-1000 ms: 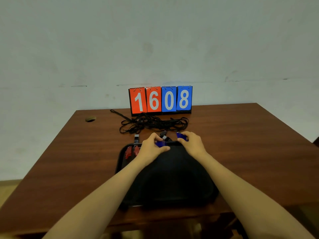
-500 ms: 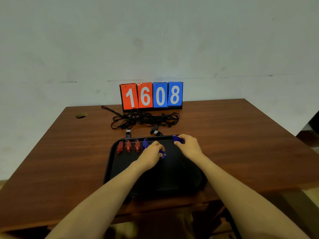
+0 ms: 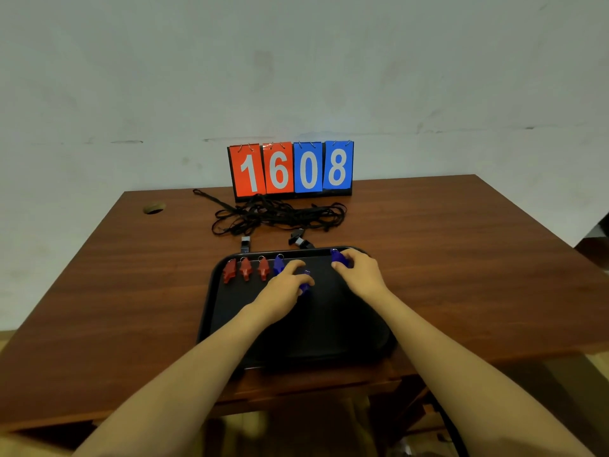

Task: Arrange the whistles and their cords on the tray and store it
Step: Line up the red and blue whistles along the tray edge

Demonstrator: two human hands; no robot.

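risk 1: three red whistles (image 3: 246, 269) and a placed blue whistle (image 3: 278, 264) stand close together along the far rim of the tray (image 3: 230, 324). the left hand (image 3: 283, 288) works just beside this row, so a sideways nudge would probably knock it askew.

risk 2: the cords (image 3: 276, 214) lie tangled on the table (image 3: 115, 291) beyond the tray, in front of the scoreboard (image 3: 291, 168). pulling one cord would likely drag the others, and perhaps the two dark whistles (image 3: 298, 240) lying near them.

position: the left hand's fingers are curled round a second blue whistle (image 3: 304, 283), low over the tray floor and right of the row. the right hand (image 3: 361, 275) pinches a third blue whistle (image 3: 338, 257) at its fingertips, at the tray's far right corner, well apart from the row.
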